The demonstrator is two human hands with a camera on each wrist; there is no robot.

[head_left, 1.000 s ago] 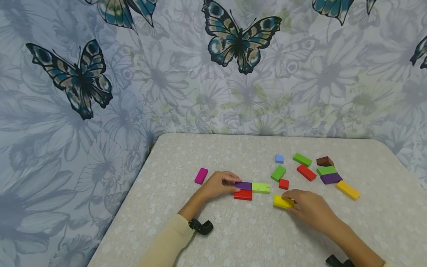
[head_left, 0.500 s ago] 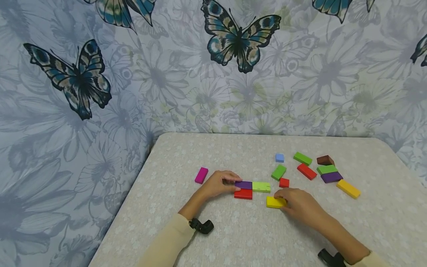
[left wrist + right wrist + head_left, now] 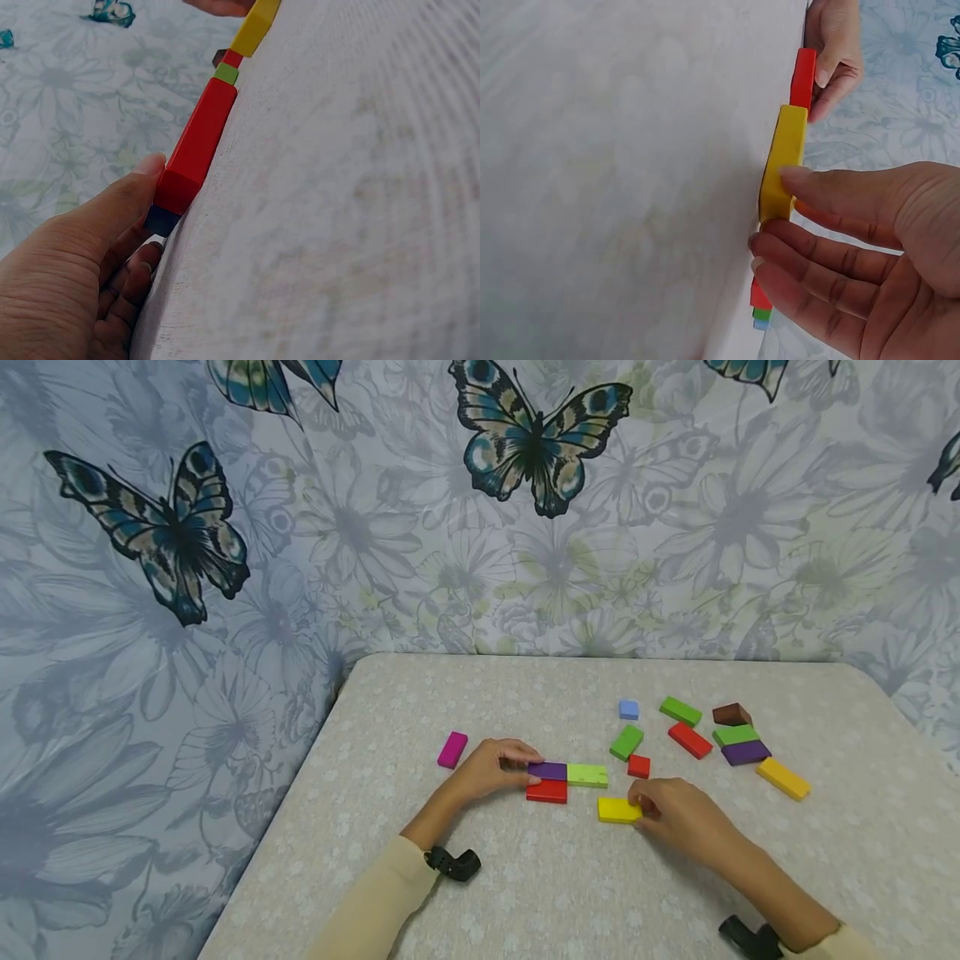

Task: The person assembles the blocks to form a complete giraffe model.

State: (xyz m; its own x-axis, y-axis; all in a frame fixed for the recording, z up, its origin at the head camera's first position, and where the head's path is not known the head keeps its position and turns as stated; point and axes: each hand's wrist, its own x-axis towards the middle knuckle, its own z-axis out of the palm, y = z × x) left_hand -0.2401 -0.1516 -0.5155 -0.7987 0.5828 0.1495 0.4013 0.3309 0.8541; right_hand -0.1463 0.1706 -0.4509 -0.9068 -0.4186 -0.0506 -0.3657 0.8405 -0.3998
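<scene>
My left hand (image 3: pixel 491 772) pinches the left end of a flat purple block (image 3: pixel 549 771), its thumb at the seam with the red block (image 3: pixel 546 792). That red block lies along the purple one's near side. In the left wrist view the thumb touches the red block (image 3: pixel 196 142). Against the purple block's right end lies a lime-green block (image 3: pixel 587 776). My right hand (image 3: pixel 678 818) holds a yellow block (image 3: pixel 617 811) by its right end, near and to the right of the row. In the right wrist view the thumb lies on the yellow block (image 3: pixel 784 150), with the fingers around its end.
A magenta block (image 3: pixel 452 750) lies left of the left hand. Behind the right hand are a small red block (image 3: pixel 638 766), green blocks (image 3: pixel 626 742), a blue cube (image 3: pixel 628 709) and a longer red block (image 3: pixel 689 740). Brown (image 3: pixel 732 714), purple (image 3: pixel 746 752) and yellow (image 3: pixel 783 778) blocks lie farther right.
My right hand has slid the yellow block leftward toward the row, then its fingers have shifted back to the block's right end. My left hand keeps its place on the purple block.
</scene>
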